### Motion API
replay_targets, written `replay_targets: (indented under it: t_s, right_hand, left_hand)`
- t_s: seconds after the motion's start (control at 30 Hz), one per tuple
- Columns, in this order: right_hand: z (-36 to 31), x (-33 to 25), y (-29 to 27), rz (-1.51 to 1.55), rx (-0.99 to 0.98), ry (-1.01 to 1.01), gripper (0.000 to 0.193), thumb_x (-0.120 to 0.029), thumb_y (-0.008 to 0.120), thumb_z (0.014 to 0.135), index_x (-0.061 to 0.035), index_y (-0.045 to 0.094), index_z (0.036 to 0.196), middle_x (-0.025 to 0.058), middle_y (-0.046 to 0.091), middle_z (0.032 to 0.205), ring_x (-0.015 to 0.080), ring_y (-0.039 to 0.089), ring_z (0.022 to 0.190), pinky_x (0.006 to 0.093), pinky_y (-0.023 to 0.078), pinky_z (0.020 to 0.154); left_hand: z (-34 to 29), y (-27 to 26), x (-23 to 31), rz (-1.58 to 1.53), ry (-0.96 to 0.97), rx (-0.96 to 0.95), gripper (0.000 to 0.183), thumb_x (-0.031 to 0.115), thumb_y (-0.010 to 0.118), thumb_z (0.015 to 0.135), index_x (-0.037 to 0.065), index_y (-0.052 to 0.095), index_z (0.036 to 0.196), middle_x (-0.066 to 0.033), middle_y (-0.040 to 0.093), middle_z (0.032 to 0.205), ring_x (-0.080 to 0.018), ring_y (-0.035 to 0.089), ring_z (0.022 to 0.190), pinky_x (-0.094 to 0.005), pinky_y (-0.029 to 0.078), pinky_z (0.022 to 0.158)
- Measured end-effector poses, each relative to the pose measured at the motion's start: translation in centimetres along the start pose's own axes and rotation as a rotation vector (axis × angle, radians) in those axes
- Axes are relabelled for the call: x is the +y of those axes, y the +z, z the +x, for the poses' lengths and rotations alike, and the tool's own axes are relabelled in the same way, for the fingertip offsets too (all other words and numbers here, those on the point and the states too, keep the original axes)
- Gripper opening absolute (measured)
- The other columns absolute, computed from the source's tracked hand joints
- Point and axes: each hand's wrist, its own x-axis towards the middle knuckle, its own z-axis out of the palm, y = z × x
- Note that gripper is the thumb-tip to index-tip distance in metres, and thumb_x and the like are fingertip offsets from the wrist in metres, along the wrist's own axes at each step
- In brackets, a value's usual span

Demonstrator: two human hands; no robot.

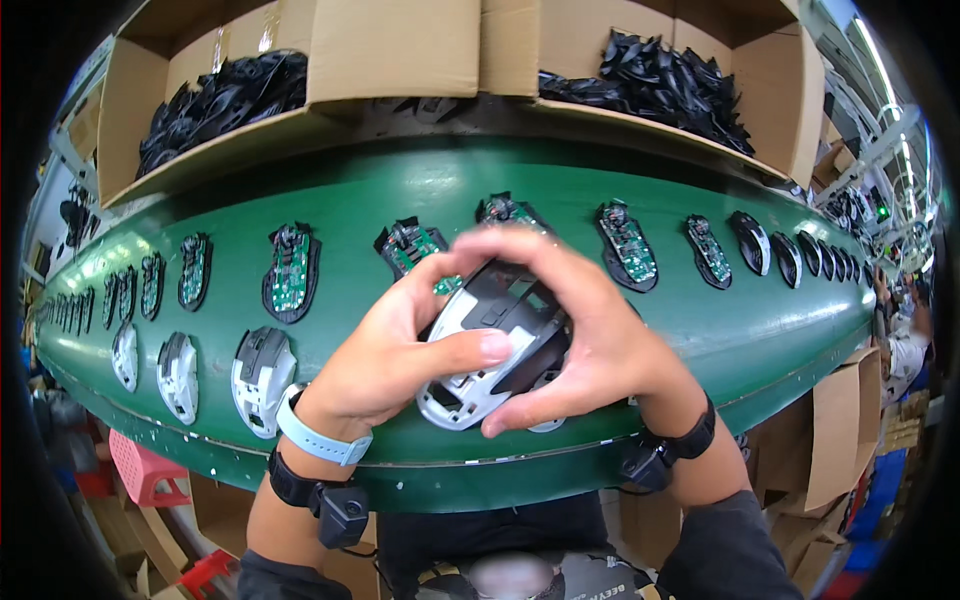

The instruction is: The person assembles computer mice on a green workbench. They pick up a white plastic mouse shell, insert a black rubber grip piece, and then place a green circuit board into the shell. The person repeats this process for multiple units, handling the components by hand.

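Observation:
Between my two hands, over the near middle of the green table, is a computer mouse top shell in black and silver-white, tilted with its cut-out end toward me. My left hand closes on its left side, the thumb lying across the top. Curled around the far and right sides is my right hand, its thumb along the near edge. The shell's underside is hidden. Just beyond my fingers lie two mouse bases with green circuit boards, one partly behind my left hand, the other behind my right fingers.
More mouse bases line the green table leftward and rightward. Silver-and-black top shells lie at the near left, closed mice at the far right. Cardboard boxes of black parts stand behind; a pink stool is below left.

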Motion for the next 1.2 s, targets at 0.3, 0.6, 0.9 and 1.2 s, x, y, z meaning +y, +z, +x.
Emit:
replay_targets:
  t_s: [0.3,0.6,0.9,1.2]
  right_hand:
    - [0.4,-0.6,-0.3,-0.241,0.365,-0.086,0.093,-0.031,0.099,0.072,0.0009,0.052,0.145,0.0192,0.054,0.134,0.0291,0.056,0.126,0.0403,0.047,0.108]
    - [-0.1,-1.8,0.1,-0.019,0.383,-0.078,0.083,-0.028,0.101,0.068,0.0025,0.061,0.134,0.0198,0.072,0.127,0.0276,0.074,0.112,0.0367,0.057,0.1]
    - [0.1,-0.7,-0.4,0.382,0.377,0.214,0.088,-0.025,0.09,0.086,-0.0036,0.041,0.156,0.0151,0.041,0.162,0.0274,0.043,0.149,0.0447,0.043,0.117]
    - [-1.0,-0.7,2.5,0.084,0.496,0.238,0.041,-0.015,0.07,0.095,-0.0031,0.065,0.133,0.0187,0.063,0.139,0.0331,0.059,0.134,0.0415,0.044,0.115]
  left_hand:
    - [0.4,0.1,-0.6,-0.138,0.35,0.109,0.052,0.008,0.085,0.089,0.002,0.056,0.132,-0.0107,0.069,0.126,-0.0231,0.068,0.12,-0.0383,0.058,0.099]
    - [-0.6,-0.1,-1.6,-0.22,0.38,0.118,0.048,0.022,0.089,0.087,0.006,0.058,0.121,-0.0091,0.071,0.12,-0.0198,0.072,0.108,-0.0327,0.061,0.092]
    - [-0.1,0.2,-2.0,0.308,0.681,0.31,0.044,0.008,0.081,0.091,0.001,0.055,0.127,-0.0088,0.067,0.122,-0.0206,0.066,0.112,-0.0359,0.052,0.101]
    - [0.6,2.6,-3.5,1.342,1.041,0.263,0.021,-0.003,0.079,0.073,0.002,0.065,0.087,-0.0171,0.073,0.102,-0.0389,0.071,0.098,-0.0445,0.056,0.089]
